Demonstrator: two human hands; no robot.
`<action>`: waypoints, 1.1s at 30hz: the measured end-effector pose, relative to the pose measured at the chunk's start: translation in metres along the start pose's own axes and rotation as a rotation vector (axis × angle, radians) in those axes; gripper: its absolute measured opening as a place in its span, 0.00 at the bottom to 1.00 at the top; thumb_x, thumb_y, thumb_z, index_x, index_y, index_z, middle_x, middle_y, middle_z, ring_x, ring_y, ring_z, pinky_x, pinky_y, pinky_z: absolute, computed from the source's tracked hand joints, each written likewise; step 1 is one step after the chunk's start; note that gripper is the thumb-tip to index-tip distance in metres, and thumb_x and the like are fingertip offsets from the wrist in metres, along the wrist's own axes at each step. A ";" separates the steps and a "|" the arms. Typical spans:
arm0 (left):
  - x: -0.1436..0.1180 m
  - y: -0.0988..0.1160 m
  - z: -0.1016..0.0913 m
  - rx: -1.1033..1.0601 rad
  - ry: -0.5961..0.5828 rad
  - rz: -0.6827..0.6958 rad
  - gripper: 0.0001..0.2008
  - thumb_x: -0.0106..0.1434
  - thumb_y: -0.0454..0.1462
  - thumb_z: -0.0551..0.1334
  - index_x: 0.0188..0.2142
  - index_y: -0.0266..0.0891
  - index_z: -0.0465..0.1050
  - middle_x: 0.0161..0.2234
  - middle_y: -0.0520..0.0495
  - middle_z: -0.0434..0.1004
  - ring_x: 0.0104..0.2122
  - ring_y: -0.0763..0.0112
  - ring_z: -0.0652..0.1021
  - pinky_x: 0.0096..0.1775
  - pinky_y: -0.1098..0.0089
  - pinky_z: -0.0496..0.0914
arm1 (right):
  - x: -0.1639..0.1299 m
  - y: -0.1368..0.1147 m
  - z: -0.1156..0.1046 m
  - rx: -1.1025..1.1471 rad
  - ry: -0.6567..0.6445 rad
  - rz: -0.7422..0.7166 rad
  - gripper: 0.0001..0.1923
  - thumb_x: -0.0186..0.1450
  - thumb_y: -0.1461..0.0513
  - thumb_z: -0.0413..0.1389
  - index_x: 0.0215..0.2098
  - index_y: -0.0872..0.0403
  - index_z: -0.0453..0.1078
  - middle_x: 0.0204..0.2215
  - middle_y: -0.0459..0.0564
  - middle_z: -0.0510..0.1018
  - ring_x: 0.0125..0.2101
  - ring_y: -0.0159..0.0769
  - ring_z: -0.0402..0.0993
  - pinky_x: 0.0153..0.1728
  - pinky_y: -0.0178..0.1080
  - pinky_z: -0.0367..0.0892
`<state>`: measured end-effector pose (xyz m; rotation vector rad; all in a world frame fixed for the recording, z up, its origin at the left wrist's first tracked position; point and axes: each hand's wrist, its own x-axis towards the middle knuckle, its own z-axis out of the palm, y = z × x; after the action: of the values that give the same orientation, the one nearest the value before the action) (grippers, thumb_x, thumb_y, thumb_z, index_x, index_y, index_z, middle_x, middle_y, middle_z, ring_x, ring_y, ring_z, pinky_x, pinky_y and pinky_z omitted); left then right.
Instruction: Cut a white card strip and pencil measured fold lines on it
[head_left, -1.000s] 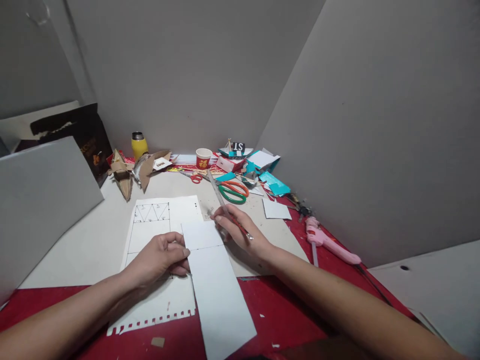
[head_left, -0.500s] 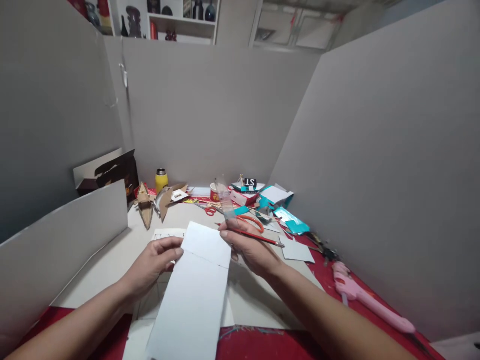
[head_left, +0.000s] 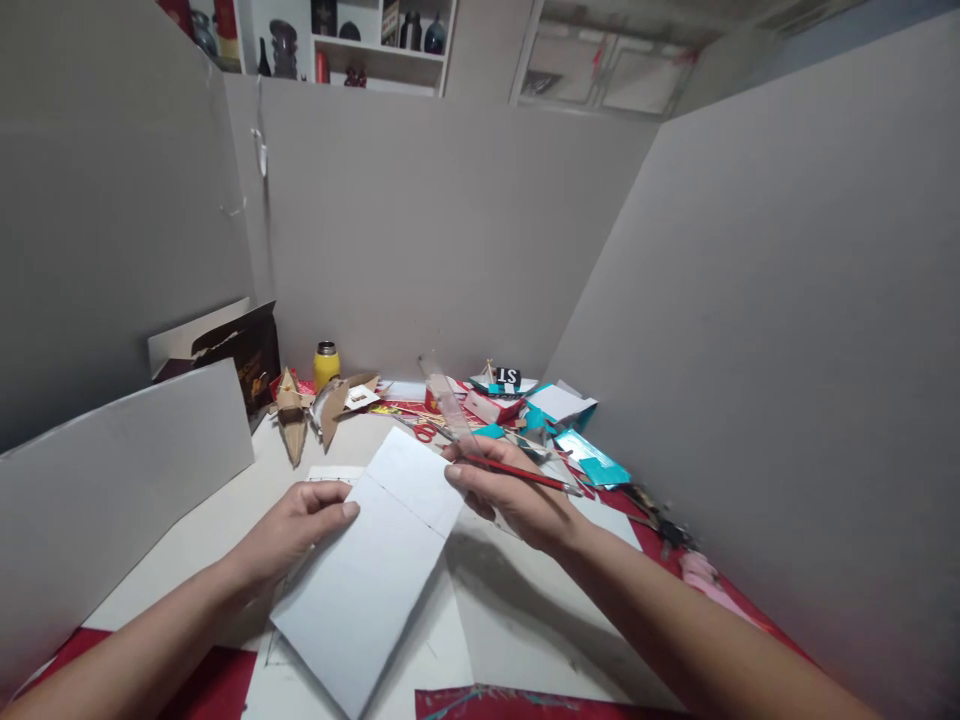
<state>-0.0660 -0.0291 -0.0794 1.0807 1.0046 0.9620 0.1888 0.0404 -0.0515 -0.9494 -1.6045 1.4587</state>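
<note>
Single head-worn view, close above the cluttered white-topped bench (head_left: 225, 515), facing forward and down toward grey partition boards (head_left: 420, 230) beyond.

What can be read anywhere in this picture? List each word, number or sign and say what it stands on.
"ST": white letters on the small black block at the back of the table, beyond the right hand.
The dark brown paper bag at the left carries a print too blurred to read.
The white card strip held by the left hand shows only a pencil line, no writing.
Nothing else is legible.
</note>
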 end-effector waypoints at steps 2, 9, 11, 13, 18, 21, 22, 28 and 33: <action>0.001 -0.001 -0.002 -0.025 0.028 0.005 0.15 0.56 0.46 0.70 0.37 0.37 0.80 0.28 0.46 0.82 0.25 0.70 0.77 0.29 0.71 0.70 | 0.003 0.001 0.000 0.032 -0.038 0.016 0.12 0.56 0.57 0.63 0.35 0.54 0.70 0.19 0.39 0.66 0.16 0.25 0.59 0.16 0.31 0.51; 0.007 -0.004 -0.013 -0.008 -0.011 0.019 0.18 0.58 0.45 0.69 0.43 0.35 0.80 0.32 0.41 0.84 0.27 0.68 0.79 0.31 0.72 0.70 | 0.013 -0.009 -0.007 0.062 0.125 -0.114 0.13 0.54 0.56 0.65 0.32 0.54 0.68 0.21 0.39 0.67 0.17 0.25 0.61 0.16 0.30 0.55; 0.009 -0.004 -0.017 -0.012 0.017 0.030 0.18 0.58 0.44 0.70 0.44 0.35 0.80 0.33 0.41 0.84 0.28 0.68 0.80 0.32 0.73 0.71 | 0.015 -0.012 -0.012 0.100 0.179 -0.124 0.14 0.53 0.56 0.66 0.32 0.53 0.68 0.21 0.40 0.67 0.18 0.25 0.62 0.17 0.30 0.56; 0.010 -0.003 -0.019 -0.016 0.041 0.035 0.18 0.57 0.43 0.70 0.44 0.34 0.80 0.34 0.40 0.84 0.30 0.68 0.80 0.34 0.72 0.71 | 0.015 -0.011 -0.016 0.129 0.205 -0.120 0.15 0.53 0.57 0.67 0.33 0.53 0.69 0.22 0.40 0.67 0.18 0.25 0.63 0.17 0.30 0.56; 0.013 -0.003 -0.021 -0.087 0.110 0.053 0.16 0.56 0.41 0.71 0.42 0.35 0.80 0.37 0.41 0.84 0.33 0.67 0.80 0.36 0.72 0.73 | 0.011 -0.003 -0.019 0.160 0.257 -0.110 0.16 0.52 0.56 0.67 0.33 0.54 0.69 0.24 0.41 0.69 0.19 0.27 0.66 0.17 0.31 0.58; 0.015 -0.004 -0.020 -0.131 0.160 0.078 0.13 0.56 0.40 0.71 0.39 0.36 0.80 0.37 0.42 0.84 0.34 0.68 0.80 0.36 0.73 0.74 | 0.007 0.003 -0.017 0.190 0.306 -0.120 0.17 0.52 0.55 0.67 0.34 0.53 0.68 0.27 0.43 0.71 0.20 0.29 0.70 0.17 0.31 0.60; 0.016 -0.004 -0.020 -0.144 0.172 0.081 0.13 0.55 0.40 0.72 0.38 0.36 0.80 0.38 0.42 0.84 0.34 0.68 0.81 0.35 0.73 0.75 | 0.006 0.005 -0.016 0.197 0.313 -0.124 0.18 0.52 0.54 0.67 0.33 0.53 0.68 0.28 0.43 0.71 0.21 0.30 0.71 0.16 0.31 0.61; 0.015 -0.004 -0.021 -0.186 0.195 0.093 0.12 0.54 0.38 0.72 0.39 0.36 0.80 0.34 0.45 0.84 0.31 0.69 0.81 0.33 0.74 0.76 | -0.004 0.012 -0.013 0.208 0.279 -0.108 0.18 0.52 0.53 0.67 0.33 0.53 0.69 0.27 0.44 0.72 0.22 0.32 0.73 0.16 0.30 0.63; 0.012 -0.001 -0.021 -0.188 0.218 0.134 0.13 0.56 0.38 0.71 0.41 0.37 0.79 0.35 0.46 0.83 0.27 0.73 0.78 0.30 0.76 0.75 | -0.013 0.015 -0.015 0.203 0.253 -0.091 0.17 0.52 0.55 0.68 0.33 0.54 0.70 0.26 0.45 0.71 0.24 0.32 0.72 0.16 0.30 0.63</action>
<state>-0.0827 -0.0127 -0.0857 0.9075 1.0035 1.2784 0.2083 0.0361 -0.0666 -0.8919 -1.2747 1.3508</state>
